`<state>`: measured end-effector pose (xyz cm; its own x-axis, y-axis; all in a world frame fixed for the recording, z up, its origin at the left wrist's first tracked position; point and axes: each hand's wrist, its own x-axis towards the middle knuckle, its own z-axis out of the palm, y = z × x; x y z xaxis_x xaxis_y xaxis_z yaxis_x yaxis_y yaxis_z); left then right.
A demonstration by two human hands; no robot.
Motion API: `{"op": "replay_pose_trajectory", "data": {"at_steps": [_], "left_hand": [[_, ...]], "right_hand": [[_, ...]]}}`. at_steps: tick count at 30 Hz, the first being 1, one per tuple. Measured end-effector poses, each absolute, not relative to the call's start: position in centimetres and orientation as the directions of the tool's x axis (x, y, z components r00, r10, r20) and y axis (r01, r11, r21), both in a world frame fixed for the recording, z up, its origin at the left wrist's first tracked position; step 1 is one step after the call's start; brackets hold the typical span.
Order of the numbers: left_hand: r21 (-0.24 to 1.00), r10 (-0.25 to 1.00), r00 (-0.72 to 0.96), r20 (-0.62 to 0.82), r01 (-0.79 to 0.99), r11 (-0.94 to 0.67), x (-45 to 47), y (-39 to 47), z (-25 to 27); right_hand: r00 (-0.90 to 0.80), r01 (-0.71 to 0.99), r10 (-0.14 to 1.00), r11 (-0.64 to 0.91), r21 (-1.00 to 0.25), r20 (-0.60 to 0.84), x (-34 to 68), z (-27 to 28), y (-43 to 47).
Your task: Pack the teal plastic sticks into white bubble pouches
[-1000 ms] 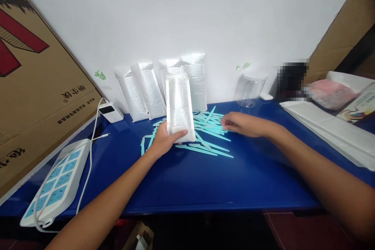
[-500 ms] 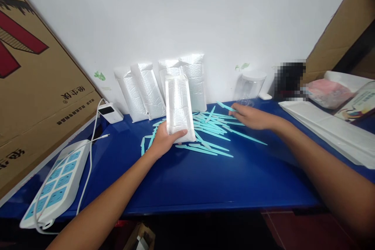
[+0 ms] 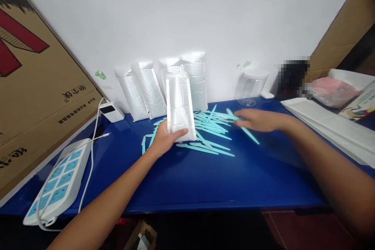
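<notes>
My left hand [image 3: 167,136] is closed around the lower part of a silver foil bubble mailer [image 3: 179,103], held upright with the thumb across its front. To the right, my right hand [image 3: 254,120] pinches slim turquoise plastic sticks shaped like eyebrow razors. One end [image 3: 230,113] sticks out at the upper left of the fingers, and another length [image 3: 250,134] slants down to the right. Motion blurs them, and I cannot tell whether they are one or two. Between the hands lies a loose pile of turquoise sticks [image 3: 215,128], partly hidden behind the held mailer.
Several more silver mailers [image 3: 149,90] lean against the white wall. A clear lidded jar [image 3: 251,88] stands at the back. White packets [image 3: 328,125] lie at right. On the left are a power strip [image 3: 63,179], a small white device [image 3: 111,111] and a large carton [image 3: 38,66].
My right hand has shifted slightly right and down. A turquoise stick that lay on the table below it now slants up to its fingers. My left hand keeps its hold on the mailer.
</notes>
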<state>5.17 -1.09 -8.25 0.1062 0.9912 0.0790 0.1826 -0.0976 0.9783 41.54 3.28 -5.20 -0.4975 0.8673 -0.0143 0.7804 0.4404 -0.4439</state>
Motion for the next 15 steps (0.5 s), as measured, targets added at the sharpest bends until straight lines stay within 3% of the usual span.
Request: {"op": "replay_pose_trajectory", "data": {"at_steps": [5, 8, 11, 15], "left_hand": [[0.971, 0.992, 0.086, 0.095, 0.213, -0.111, 5.2, -1.0, -8.2], [0.97, 0.991, 0.096, 0.092, 0.215, -0.111, 5.2, -1.0, -8.3], [0.967, 0.989, 0.105, 0.102, 0.223, -0.123, 5.1, -1.0, -8.4], [0.956, 0.984, 0.101, 0.143, 0.242, -0.164, 5.0, -0.9, -8.4]], "right_hand": [[-0.389, 0.8, 0.92, 0.311, -0.513, -0.05, 42.0, -5.5, 4.3], [-0.423, 0.82, 0.906, 0.367, -0.439, -0.032, 42.0, -6.1, 4.7], [-0.389, 0.875, 0.913, 0.324, -0.36, -0.122, 41.8, -6.7, 4.7], [-0.42, 0.874, 0.885, 0.335, -0.352, -0.201, 41.7, -6.6, 4.5]]}}
